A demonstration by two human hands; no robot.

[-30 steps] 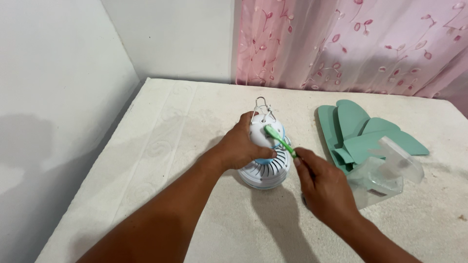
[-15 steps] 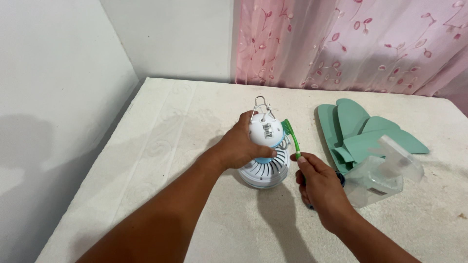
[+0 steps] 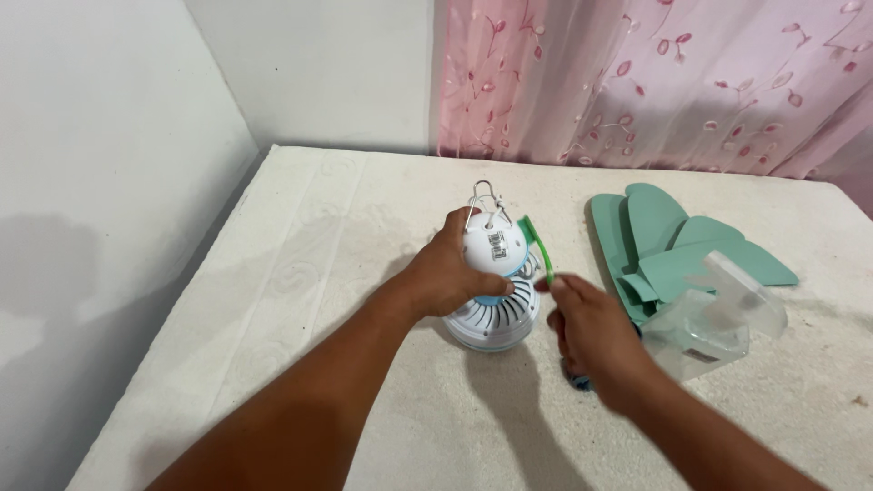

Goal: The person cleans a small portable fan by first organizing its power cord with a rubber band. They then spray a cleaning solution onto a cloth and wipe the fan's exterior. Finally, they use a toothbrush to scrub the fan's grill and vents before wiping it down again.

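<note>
Raised now, green brush (image 3: 538, 244) beside white fan (image 3: 494, 295).

Green brush (image 3: 538, 244) now upright beside fan (image 3: 492, 291)

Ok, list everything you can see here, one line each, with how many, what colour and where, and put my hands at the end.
fan body: one, white with blue trim and a wire hook on top, centre of the mattress.
brush: one, green, upright against the right side of the fan body.
blades: a fanned stack, count unclear, teal, flat on the mattress to the right.
plastic cover: one, clear, lying on the near edge of the blades.
mattress: one, off-white, fills the lower frame.
curtain: one, pink with a floral print, behind.
wall: white, left and back.
left hand: grips the fan body.
right hand: holds the brush.
</note>
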